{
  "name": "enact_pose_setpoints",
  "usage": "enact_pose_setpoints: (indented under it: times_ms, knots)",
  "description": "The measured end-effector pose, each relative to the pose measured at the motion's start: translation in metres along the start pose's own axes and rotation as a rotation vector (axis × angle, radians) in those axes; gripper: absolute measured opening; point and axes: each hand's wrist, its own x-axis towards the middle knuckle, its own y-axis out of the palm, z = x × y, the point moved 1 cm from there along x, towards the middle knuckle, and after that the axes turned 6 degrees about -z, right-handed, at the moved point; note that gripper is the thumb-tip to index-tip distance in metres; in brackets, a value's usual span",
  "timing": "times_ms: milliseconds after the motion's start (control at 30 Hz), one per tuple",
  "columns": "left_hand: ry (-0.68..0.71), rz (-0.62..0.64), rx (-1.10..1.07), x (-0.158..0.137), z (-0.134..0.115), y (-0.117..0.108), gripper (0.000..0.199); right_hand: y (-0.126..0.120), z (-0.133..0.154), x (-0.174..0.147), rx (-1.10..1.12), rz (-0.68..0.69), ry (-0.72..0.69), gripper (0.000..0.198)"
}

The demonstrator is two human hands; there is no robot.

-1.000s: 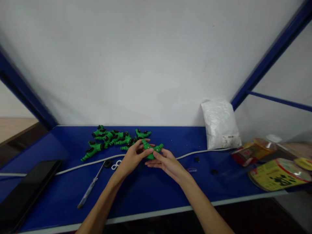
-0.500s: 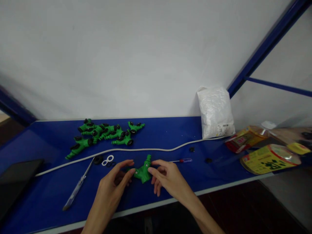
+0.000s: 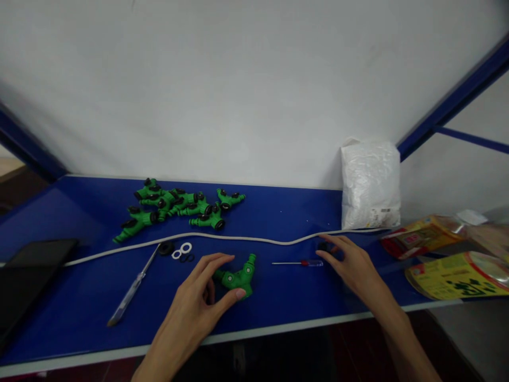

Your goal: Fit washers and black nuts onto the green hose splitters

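Observation:
A green Y-shaped hose connector [image 3: 245, 277] lies on the blue table with two small pale round spots facing up. My left hand [image 3: 201, 297] curves around its left side, fingers and thumb apart; the thumb overlaps its lower edge, and whether it presses on it I cannot tell. Farther right, my right hand [image 3: 352, 260] has thumb and index finger spread on either side of a small black part [image 3: 324, 246] on the table. Between the hands lies a small screwdriver [image 3: 312, 263] with a red and clear purple handle.
Several green connectors with black valves [image 3: 170, 204] are piled at the back left. A white cord [image 3: 238, 238] crosses the table. Left are a clear-handled screwdriver [image 3: 129, 297], white rings [image 3: 185, 248], a black ring [image 3: 166, 248] and a dark tablet [image 3: 35, 276]. Right are a white package [image 3: 370, 185] and labelled bottles [image 3: 449, 276].
My right hand has left the green connector and moved right to the small black part. My left hand has stayed by the connector, its thumb and fingers wider apart. The view has shifted slightly.

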Motion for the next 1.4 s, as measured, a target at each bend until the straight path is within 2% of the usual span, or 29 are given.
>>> enact_pose_setpoints:
  times_ms: [100, 233, 300, 367, 433, 500, 600, 833, 1200, 1300, 1400]
  knots:
    - [0.021, 0.016, 0.022, -0.001, 0.002, 0.0, 0.05, 0.005, 0.003, 0.0, 0.042, -0.001, 0.021, 0.047]
    - [0.067, 0.042, 0.062, -0.001, 0.003, 0.002, 0.052, -0.006, 0.018, 0.001, 0.105, -0.05, 0.101, 0.047]
    - [0.089, 0.041, 0.086, -0.002, 0.004, 0.003, 0.054, -0.013, 0.031, -0.001, 0.315, -0.058, 0.278, 0.046]
    - [0.116, 0.024, 0.112, -0.003, 0.006, 0.004, 0.056, -0.014, 0.048, -0.006, 0.69, -0.031, 0.508, 0.045]
    - [0.149, 0.003, 0.145, -0.004, 0.008, 0.005, 0.057, -0.01, 0.066, -0.013, 0.999, 0.022, 0.672, 0.043]
    - [0.18, -0.019, 0.181, -0.006, 0.009, 0.006, 0.058, -0.001, 0.082, -0.021, 1.164, 0.086, 0.794, 0.042]
    - [0.208, -0.063, 0.244, -0.011, 0.009, 0.008, 0.061, 0.013, 0.101, -0.034, 1.277, 0.17, 0.908, 0.044]
    - [0.256, -0.192, 0.281, -0.019, 0.01, 0.017, 0.052, 0.03, 0.126, -0.055, 1.396, 0.254, 0.915, 0.039]
    - [0.28, -0.222, 0.227, -0.02, 0.016, 0.019, 0.051, 0.042, 0.141, -0.059, 1.422, 0.251, 0.868, 0.034]
    - [0.286, -0.228, 0.235, -0.02, 0.013, 0.018, 0.053, 0.05, 0.14, -0.057, 1.366, 0.271, 0.816, 0.036]
    - [0.277, -0.218, 0.237, -0.02, 0.01, 0.018, 0.054, 0.058, 0.14, -0.055, 1.21, 0.266, 0.675, 0.035]
